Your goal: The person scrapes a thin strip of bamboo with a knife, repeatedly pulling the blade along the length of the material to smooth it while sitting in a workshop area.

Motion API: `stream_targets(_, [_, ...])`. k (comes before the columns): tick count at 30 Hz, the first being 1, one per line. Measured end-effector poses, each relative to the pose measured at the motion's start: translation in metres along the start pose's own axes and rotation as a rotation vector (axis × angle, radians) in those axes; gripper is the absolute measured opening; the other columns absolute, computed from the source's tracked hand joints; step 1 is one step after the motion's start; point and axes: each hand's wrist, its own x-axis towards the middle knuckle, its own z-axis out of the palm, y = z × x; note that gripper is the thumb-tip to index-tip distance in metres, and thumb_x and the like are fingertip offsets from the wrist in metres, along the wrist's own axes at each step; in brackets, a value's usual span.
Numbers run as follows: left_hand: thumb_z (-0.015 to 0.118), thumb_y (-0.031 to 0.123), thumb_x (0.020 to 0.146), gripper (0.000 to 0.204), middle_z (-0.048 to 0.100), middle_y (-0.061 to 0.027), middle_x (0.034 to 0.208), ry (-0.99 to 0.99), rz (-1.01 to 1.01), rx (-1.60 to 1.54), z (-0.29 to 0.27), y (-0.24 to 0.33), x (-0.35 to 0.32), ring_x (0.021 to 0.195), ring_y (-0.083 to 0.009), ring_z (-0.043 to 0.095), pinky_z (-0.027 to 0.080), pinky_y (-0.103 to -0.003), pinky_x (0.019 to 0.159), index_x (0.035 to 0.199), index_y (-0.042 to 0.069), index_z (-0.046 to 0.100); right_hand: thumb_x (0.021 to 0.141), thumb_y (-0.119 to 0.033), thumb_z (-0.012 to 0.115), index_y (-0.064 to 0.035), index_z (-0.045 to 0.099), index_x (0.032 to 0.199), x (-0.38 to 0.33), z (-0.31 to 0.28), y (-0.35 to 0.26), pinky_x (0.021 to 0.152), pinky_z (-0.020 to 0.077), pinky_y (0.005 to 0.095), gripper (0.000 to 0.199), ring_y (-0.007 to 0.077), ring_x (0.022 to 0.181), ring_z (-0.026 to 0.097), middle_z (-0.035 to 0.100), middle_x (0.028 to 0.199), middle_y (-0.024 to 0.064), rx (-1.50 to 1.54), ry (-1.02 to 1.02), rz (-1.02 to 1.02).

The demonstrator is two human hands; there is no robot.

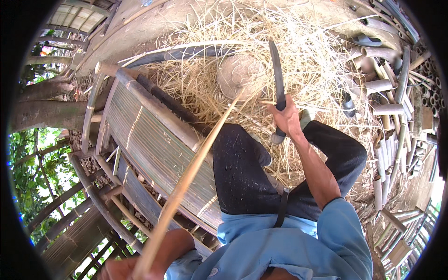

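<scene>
My right hand grips the handle of a long dark knife, whose blade points up and away over a heap of bamboo shavings. My left hand at the lower edge holds the near end of a long thin bamboo strip. The strip runs diagonally up to the right, and its far tip ends close to the knife hand. I sit on a slatted bamboo bench in dark trousers and a blue shirt.
A round woven object lies half buried in the shavings. Cut bamboo tubes are piled at the right. A curved dark bamboo pole lies behind the bench. Bamboo railings and green foliage show at the left.
</scene>
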Motion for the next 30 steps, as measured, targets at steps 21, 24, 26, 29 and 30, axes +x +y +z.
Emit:
stream_targets(21, [0.036,0.036,0.111,0.043,0.025,0.0081,0.055,0.526,0.084,0.979,-0.101,-0.096,-0.014,0.041,-0.0055,0.024,0.024,-0.024,0.036,0.079,0.014,0.053,0.093,-0.027,0.069,0.0017,0.054,0.11,0.052,0.072,0.092,0.058,0.0565,0.0505,0.037,0.0442,0.06,0.068,0.067,0.066,0.0242,-0.266,-0.185,-0.228])
stream_targets(24, [0.046,0.02,0.103,0.024,0.03,0.0025,0.063,0.249,-0.184,0.781,-0.154,-0.032,0.012,0.055,-0.0123,0.024,0.023,-0.03,0.049,0.083,0.006,0.045,0.093,-0.029,0.07,-0.0006,0.055,0.111,0.049,0.068,0.097,0.058,0.0568,0.0505,0.037,0.0439,0.061,0.069,0.067,0.067,0.023,-0.216,-0.19,-0.19])
stream_targets(26, [0.046,0.015,0.102,0.022,0.028,0.0038,0.062,0.269,-0.138,0.805,-0.181,-0.038,0.015,0.053,-0.0107,0.022,0.02,-0.03,0.046,0.082,0.007,0.044,0.091,-0.028,0.072,-0.0041,0.056,0.112,0.046,0.059,0.114,0.056,0.057,0.0489,0.035,0.0423,0.06,0.069,0.067,0.068,0.0206,-0.294,-0.136,-0.161])
stream_targets(29, [0.045,0.012,0.101,0.018,0.023,0.0068,0.061,0.464,0.012,1.194,-0.202,-0.073,0.02,0.051,-0.009,0.02,0.018,-0.029,0.044,0.084,0.006,0.047,0.088,-0.026,0.074,-0.0072,0.058,0.108,0.029,0.043,0.136,0.055,0.057,0.0464,0.032,0.0404,0.059,0.069,0.067,0.069,0.0185,-0.171,-0.105,-0.288])
stream_targets(30, [0.045,0.01,0.1,0.017,0.023,0.007,0.061,0.449,-0.083,1.04,-0.228,-0.056,0.029,0.052,-0.0088,0.02,0.018,-0.028,0.044,0.085,0.005,0.049,0.087,-0.024,0.075,-0.0073,0.058,0.105,0.024,0.036,0.145,0.054,0.057,0.0452,0.03,0.0393,0.059,0.069,0.067,0.069,0.0178,-0.193,-0.116,-0.364])
